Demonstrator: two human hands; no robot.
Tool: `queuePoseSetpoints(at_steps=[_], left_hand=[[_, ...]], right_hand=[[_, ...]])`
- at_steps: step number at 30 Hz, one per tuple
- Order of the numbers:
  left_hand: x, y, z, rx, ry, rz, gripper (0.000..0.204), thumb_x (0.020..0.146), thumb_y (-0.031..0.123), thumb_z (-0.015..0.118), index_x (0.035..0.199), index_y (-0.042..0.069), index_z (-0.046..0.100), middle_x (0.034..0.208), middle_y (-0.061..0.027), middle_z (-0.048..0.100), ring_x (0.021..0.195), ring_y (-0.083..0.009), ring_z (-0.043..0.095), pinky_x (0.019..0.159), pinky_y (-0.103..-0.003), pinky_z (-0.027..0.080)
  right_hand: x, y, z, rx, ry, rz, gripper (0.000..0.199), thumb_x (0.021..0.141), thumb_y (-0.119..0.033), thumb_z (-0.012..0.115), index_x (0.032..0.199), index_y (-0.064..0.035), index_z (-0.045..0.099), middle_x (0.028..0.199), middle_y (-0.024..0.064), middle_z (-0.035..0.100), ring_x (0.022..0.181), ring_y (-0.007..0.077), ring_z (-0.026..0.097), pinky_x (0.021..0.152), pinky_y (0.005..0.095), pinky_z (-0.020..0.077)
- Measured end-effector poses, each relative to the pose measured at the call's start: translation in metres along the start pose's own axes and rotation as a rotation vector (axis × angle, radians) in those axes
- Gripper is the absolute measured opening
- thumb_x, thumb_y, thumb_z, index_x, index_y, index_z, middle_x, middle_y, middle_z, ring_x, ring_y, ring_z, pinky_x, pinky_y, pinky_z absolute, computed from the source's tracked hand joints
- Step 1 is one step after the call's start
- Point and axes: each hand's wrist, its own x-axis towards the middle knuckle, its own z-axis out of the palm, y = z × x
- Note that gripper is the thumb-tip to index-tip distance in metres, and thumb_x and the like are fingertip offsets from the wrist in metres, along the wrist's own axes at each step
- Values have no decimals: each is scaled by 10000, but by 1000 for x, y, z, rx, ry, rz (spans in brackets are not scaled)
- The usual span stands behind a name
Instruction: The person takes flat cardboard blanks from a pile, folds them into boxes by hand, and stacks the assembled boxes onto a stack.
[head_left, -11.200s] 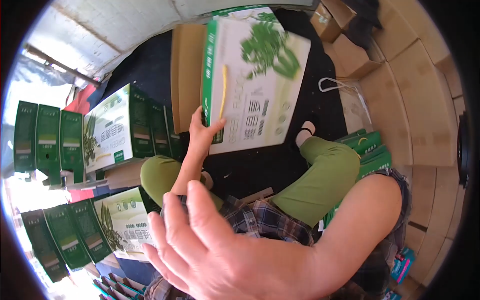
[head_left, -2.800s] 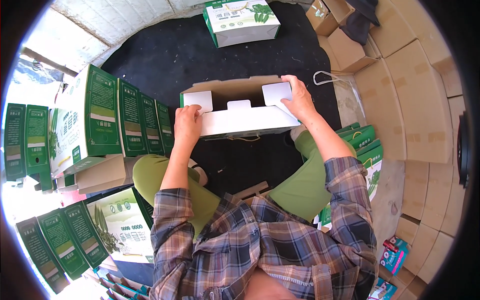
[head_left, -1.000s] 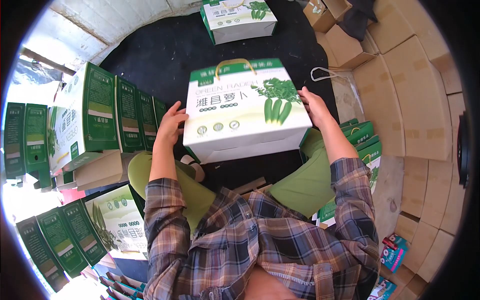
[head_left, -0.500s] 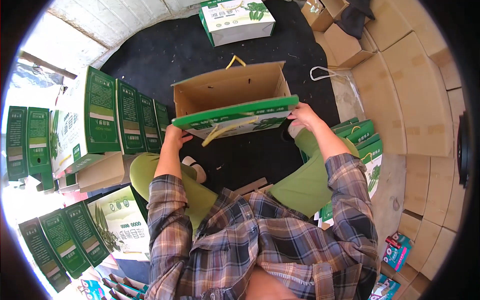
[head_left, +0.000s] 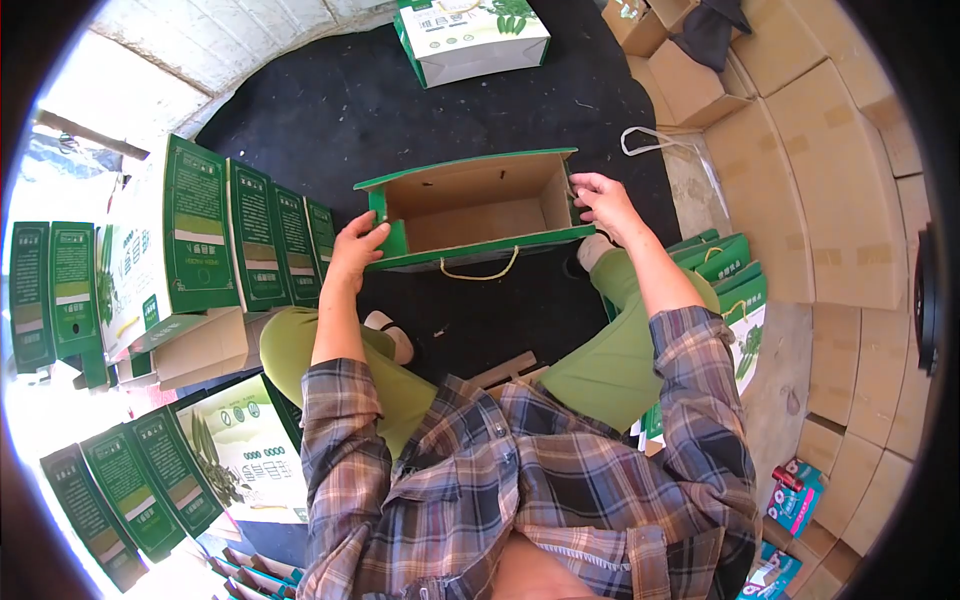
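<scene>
Left hand (head_left: 355, 250) gripping the left end of an open green-edged cardboard carton (head_left: 470, 208), right hand (head_left: 600, 200) grasping its right end, carton above the black mat (head_left: 330, 110), yellow carry handle (head_left: 480, 270) hanging beneath, green cartons (head_left: 250, 240) upright along the mat's left edge.

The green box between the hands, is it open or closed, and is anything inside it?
Open and empty: the green box shows bare brown cardboard inside. The left hand and right hand hold its ends.

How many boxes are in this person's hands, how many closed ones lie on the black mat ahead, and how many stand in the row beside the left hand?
Open box, held by left hand and right hand: 1
Closed box on the black mat: 1
Standing green boxes in the row: 4
Total: 6
</scene>
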Motion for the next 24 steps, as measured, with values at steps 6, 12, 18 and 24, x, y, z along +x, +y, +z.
queuePoseSetpoints(at_steps=[6,12,18,24], left_hand=[[-12,23,-4,132,-356,40,845,742,305,755,1417,48,315,1431,-207,345,1351,-302,289,1101,-386,228],[-13,23,-6,352,-252,98,790,710,212,783,1377,50,392,1353,-192,455,1263,-309,417,1044,-387,328],[19,-15,11,557,259,404,592,683,147,763,1221,61,530,1127,-190,561,1045,-349,554,925,-367,440],[1,-16,38,895,353,576,370,712,74,695,1073,131,632,1104,-90,528,1042,-309,503,829,-407,490]], right_hand=[[-4,-7,-3,-33,-177,111,447,928,-336,528,1300,-92,492,1257,70,525,1080,181,511,857,359,445],[-14,-32,7,-19,-219,184,522,918,-414,524,1323,-89,468,1311,86,493,1162,204,477,938,392,394],[0,4,11,-562,30,-334,510,784,-214,681,1248,-69,528,1196,150,567,1110,294,531,924,372,443],[-36,-9,37,-1045,-62,-521,840,581,-117,809,1329,-133,426,1348,121,412,1272,312,355,979,438,382]])
